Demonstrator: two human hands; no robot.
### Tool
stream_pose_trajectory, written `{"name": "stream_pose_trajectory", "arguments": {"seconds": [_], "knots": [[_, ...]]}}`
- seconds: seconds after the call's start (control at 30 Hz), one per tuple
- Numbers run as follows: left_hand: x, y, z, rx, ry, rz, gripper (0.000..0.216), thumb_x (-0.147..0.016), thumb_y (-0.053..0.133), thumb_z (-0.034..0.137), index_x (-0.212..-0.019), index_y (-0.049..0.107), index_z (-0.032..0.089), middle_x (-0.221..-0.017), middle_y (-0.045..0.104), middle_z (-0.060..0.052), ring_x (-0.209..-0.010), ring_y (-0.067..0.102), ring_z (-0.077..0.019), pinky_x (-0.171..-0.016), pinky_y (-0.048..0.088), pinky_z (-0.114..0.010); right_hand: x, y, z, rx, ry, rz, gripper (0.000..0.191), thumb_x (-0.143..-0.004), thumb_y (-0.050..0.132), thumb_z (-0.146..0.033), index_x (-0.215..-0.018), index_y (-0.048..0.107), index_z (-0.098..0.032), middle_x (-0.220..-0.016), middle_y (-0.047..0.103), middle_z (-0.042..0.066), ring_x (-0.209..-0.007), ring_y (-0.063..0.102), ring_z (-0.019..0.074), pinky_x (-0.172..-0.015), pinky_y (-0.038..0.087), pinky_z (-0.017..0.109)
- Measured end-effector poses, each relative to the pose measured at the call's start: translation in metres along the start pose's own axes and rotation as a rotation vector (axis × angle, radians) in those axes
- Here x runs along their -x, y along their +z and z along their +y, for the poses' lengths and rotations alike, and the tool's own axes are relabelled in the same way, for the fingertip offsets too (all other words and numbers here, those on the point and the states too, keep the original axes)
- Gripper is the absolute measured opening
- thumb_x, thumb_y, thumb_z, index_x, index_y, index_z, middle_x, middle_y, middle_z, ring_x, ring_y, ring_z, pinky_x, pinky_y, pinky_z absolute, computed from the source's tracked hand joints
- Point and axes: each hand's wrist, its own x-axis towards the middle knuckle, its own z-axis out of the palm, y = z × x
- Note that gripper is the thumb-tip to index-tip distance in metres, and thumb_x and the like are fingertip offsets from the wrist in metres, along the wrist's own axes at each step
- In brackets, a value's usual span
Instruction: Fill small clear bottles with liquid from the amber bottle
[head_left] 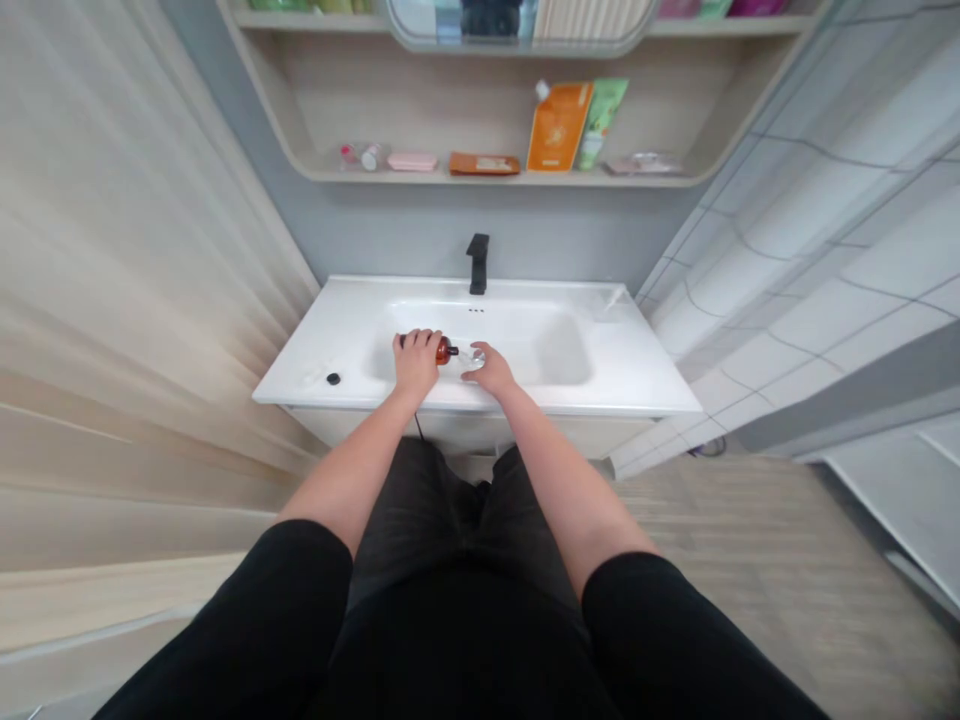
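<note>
My left hand (417, 362) is wrapped round a reddish-brown bottle (443, 350) over the basin. The bottle lies tipped on its side, its dark neck pointing right. Facing that neck, my right hand (492, 370) grips a small clear cup (472, 358), with thumb and fingers curved around its sides. Whether liquid runs between the two is too small to tell. Left of the basin, a small black cap (334, 379) rests on the white countertop (300, 370).
Behind the white basin (559, 345) stands a black faucet (478, 263). A wall shelf (360, 178) above holds an orange pouch (559, 128), a green tube (601, 122) and an orange packet (484, 164). A clear object (611, 303) sits at the counter's right. A beige curtain (112, 300) hangs left.
</note>
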Motion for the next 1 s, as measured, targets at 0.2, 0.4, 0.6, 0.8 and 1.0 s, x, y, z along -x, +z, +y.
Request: {"name": "stream_pose_trajectory", "arguments": {"seconds": [0.2,0.4,0.6,0.8,1.0], "knots": [[-0.0004,0.0012,-0.0004,-0.010,0.010,0.008,0.056,-0.105,0.046,0.015,-0.156,0.067,0.027,-0.155,0.072,-0.019,-0.150,0.056,-0.0408,-0.132,0.030,-0.067,-0.0020,0.0017,0.0026,0.000,0.004,0.009,0.082,-0.063,0.100,-0.021,-0.139,0.071,-0.028,-0.126,0.077,0.003,-0.116,0.073,0.0284,-0.115,0.057,0.047],[-0.0005,0.0018,-0.0011,-0.008,0.021,0.015,0.058,-0.103,0.046,0.013,-0.155,0.067,0.027,-0.155,0.072,-0.019,-0.149,0.056,-0.0411,-0.131,0.031,-0.068,-0.0027,0.0022,0.0042,-0.007,-0.007,0.014,0.082,-0.062,0.100,-0.022,-0.138,0.072,-0.029,-0.123,0.077,0.002,-0.113,0.074,0.0279,-0.113,0.059,0.047],[-0.0005,0.0018,-0.0008,0.001,0.011,0.011,0.059,-0.103,0.046,0.013,-0.157,0.067,0.027,-0.157,0.071,-0.018,-0.151,0.055,-0.0410,-0.133,0.028,-0.069,-0.0024,0.0032,0.0044,-0.022,0.003,0.018,0.082,-0.061,0.100,-0.022,-0.137,0.071,-0.029,-0.122,0.077,0.002,-0.112,0.075,0.0280,-0.113,0.059,0.048],[-0.0004,0.0012,-0.0006,0.002,0.012,0.008,0.059,-0.105,0.045,0.015,-0.158,0.067,0.029,-0.158,0.071,-0.017,-0.154,0.053,-0.0408,-0.135,0.026,-0.070,-0.0037,0.0045,0.0063,-0.027,-0.007,0.018,0.082,-0.061,0.100,-0.022,-0.137,0.071,-0.029,-0.122,0.077,0.002,-0.114,0.075,0.0287,-0.114,0.059,0.049],[0.0001,0.0006,-0.0001,0.010,0.005,0.006,0.058,-0.105,0.044,0.015,-0.157,0.067,0.029,-0.157,0.071,-0.018,-0.153,0.053,-0.0406,-0.135,0.027,-0.069,-0.0033,0.0044,0.0067,-0.008,0.000,0.009,0.084,-0.062,0.100,-0.023,-0.140,0.070,-0.028,-0.126,0.078,0.004,-0.116,0.075,0.0285,-0.115,0.059,0.048]]}}
